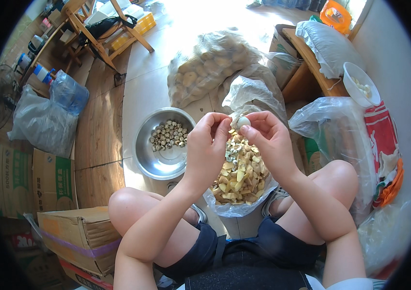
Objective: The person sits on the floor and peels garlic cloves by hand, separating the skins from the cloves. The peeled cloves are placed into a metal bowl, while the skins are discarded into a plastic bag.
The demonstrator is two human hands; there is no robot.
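Observation:
A small pale peeled egg [244, 122] is held between the thumb and fingers of my right hand [271, 139]. Close at its left, my left hand [209, 145] has thumb and forefinger pinched together; whether a bit of shell is between them cannot be told. Beneath both hands, a clear plastic bag [227, 210] is full of potato peelings [243, 181], with speckled eggshell bits [232, 154] on top. To the left, a steel bowl [142, 159] holds many speckled quail eggs [169, 135]. A white plastic bowl [350, 83] at the right holds several peeled eggs [361, 88].
A big bag of potatoes [205, 69] lies on the floor ahead. Cardboard boxes [78, 235] stand at the left, near a folding wooden chair [100, 40]. A wooden bench [308, 58], a white sack [328, 47] and plastic bags [339, 134] are at the right.

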